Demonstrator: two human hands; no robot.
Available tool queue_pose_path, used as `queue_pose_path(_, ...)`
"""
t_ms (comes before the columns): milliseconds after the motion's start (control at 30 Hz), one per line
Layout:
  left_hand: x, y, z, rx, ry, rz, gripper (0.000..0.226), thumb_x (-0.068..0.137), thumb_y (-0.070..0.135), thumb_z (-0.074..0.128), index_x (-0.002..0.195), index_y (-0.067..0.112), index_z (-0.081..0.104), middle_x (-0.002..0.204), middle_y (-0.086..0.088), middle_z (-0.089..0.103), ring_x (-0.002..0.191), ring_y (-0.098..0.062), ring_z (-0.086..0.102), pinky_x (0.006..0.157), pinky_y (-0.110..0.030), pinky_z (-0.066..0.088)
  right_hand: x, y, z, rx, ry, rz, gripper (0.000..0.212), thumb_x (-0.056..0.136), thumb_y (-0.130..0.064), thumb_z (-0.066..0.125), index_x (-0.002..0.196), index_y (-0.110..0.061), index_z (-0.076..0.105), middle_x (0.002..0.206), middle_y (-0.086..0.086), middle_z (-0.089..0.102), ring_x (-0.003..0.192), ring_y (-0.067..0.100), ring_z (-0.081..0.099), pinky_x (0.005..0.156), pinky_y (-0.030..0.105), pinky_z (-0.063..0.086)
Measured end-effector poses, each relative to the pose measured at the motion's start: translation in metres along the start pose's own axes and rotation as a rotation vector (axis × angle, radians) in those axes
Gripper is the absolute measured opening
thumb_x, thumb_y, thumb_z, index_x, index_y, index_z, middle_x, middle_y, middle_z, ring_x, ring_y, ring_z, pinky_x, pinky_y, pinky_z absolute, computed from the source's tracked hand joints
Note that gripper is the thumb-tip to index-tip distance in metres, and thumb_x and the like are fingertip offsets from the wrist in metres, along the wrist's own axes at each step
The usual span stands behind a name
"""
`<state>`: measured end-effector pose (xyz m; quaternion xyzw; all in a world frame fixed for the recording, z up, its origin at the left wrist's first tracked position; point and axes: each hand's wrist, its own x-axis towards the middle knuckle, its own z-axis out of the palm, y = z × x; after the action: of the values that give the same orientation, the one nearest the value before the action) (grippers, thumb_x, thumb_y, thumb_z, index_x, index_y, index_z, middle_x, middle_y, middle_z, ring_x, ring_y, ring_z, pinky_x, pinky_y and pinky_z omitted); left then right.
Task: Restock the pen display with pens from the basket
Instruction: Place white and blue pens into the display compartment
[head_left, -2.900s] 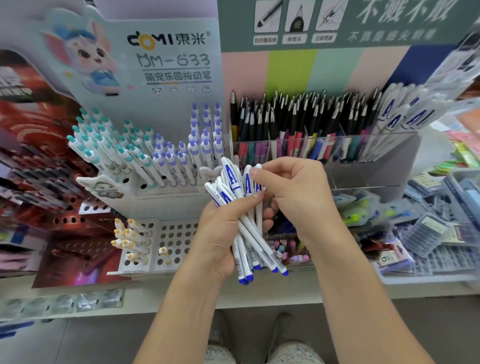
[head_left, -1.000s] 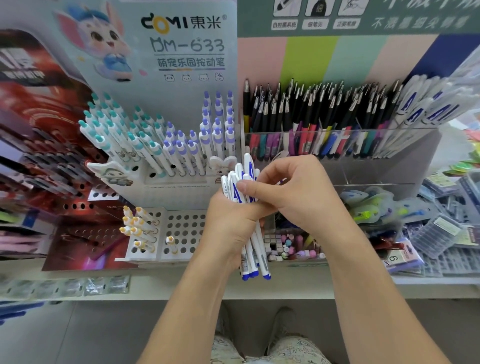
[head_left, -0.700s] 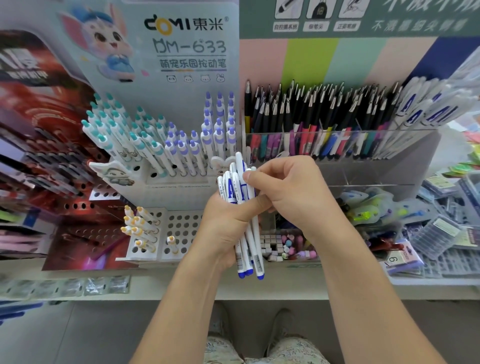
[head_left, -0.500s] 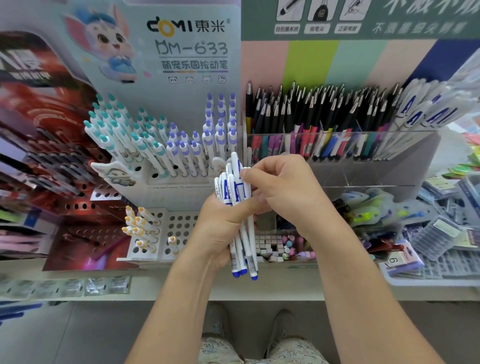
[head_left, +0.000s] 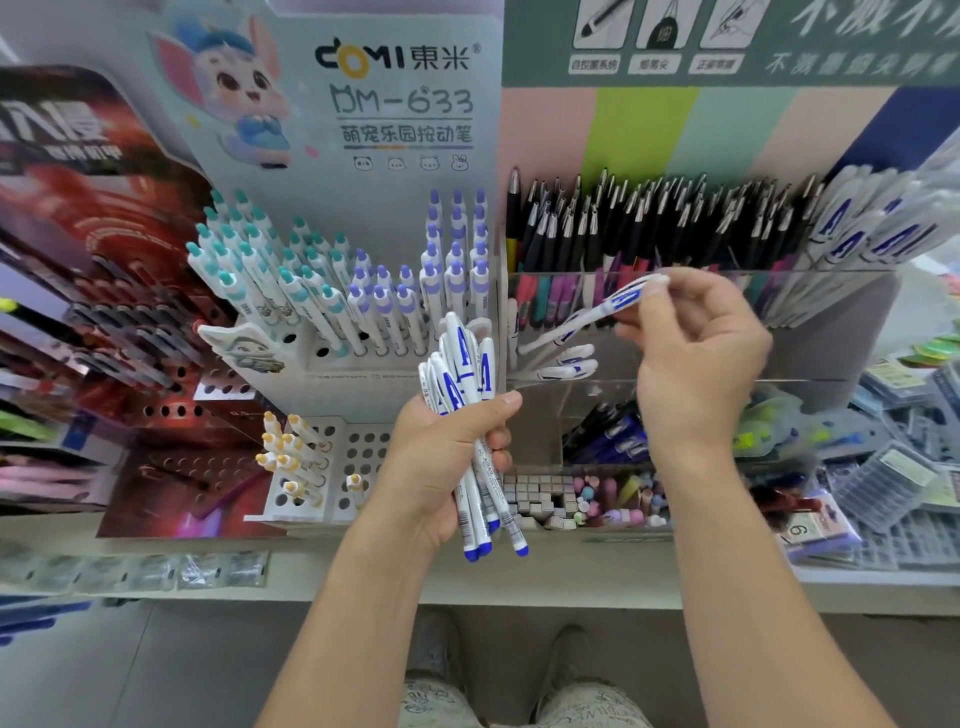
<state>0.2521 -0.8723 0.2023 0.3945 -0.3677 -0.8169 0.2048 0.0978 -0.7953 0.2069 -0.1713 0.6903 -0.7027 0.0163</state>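
A single white-and-blue pen is pinched at its upper end by the right hand, its lower end angled down into the clear compartment where two matching pens already lie. The left hand is clamped around a bundle of pens, tips pointing down over the counter. The pinch is light and high on the barrel, so the pen could swing and catch the compartment's front wall or land crooked across the others. The bundle looks loosely fanned; a slackened fist might let one slide out to the floor. No basket is in view.
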Motion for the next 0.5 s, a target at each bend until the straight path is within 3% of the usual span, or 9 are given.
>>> queue_pose_path(100, 0.002, -0.001, 0.001, 0.028, 0.010, 0.005, 0.018, 0.087, -0.004, 0.068, 0.098, 0.007, 0.060, 0.060, 0.002, 0.053, 0.049, -0.009, 0.047, 0.044, -0.020, 0.043, -0.012, 0.014, 0.006, -0.216, -0.113, -0.099, 0.008, 0.094, -0.013, 0.067, 0.098, -0.014, 0.074, 0.086, -0.005, 0.073, 0.080, 0.009, 0.069, 0.074, 0.025, 0.057)
queue_pose_path(233, 0.002, 0.001, 0.003, 0.027, 0.024, 0.020, 0.015, 0.087, -0.005, 0.067, 0.093, 0.007, 0.060, 0.060, 0.001, 0.052, 0.049, -0.010, 0.047, 0.043, -0.021, 0.043, -0.020, 0.028, 0.010, -0.359, -0.173, -0.144, 0.010, 0.088, -0.013, 0.070, 0.096, -0.017, 0.076, 0.094, -0.004, 0.068, 0.080, 0.006, 0.063, 0.074, 0.022, 0.052)
queue_pose_path(400, 0.003, 0.003, 0.004, 0.003, 0.028, 0.028, 0.016, 0.086, -0.003, 0.068, 0.093, 0.009, 0.062, 0.060, 0.001, 0.051, 0.050, -0.010, 0.047, 0.043, -0.020, 0.043, -0.015, 0.030, 0.012, -0.555, -0.282, -0.184, 0.010, 0.092, -0.024, 0.067, 0.092, -0.019, 0.076, 0.086, -0.002, 0.065, 0.071, 0.014, 0.062, 0.069, 0.040, 0.054)
queue_pose_path(500, 0.004, 0.004, 0.006, -0.003, 0.023, 0.033, 0.018, 0.086, -0.003, 0.069, 0.098, 0.009, 0.061, 0.062, 0.001, 0.052, 0.050, -0.010, 0.047, 0.044, -0.020, 0.043, -0.020, 0.028, 0.019, -0.477, -0.366, -0.132, 0.017, 0.094, -0.033, 0.069, 0.092, -0.018, 0.077, 0.082, -0.003, 0.064, 0.071, 0.016, 0.063, 0.065, 0.043, 0.057)
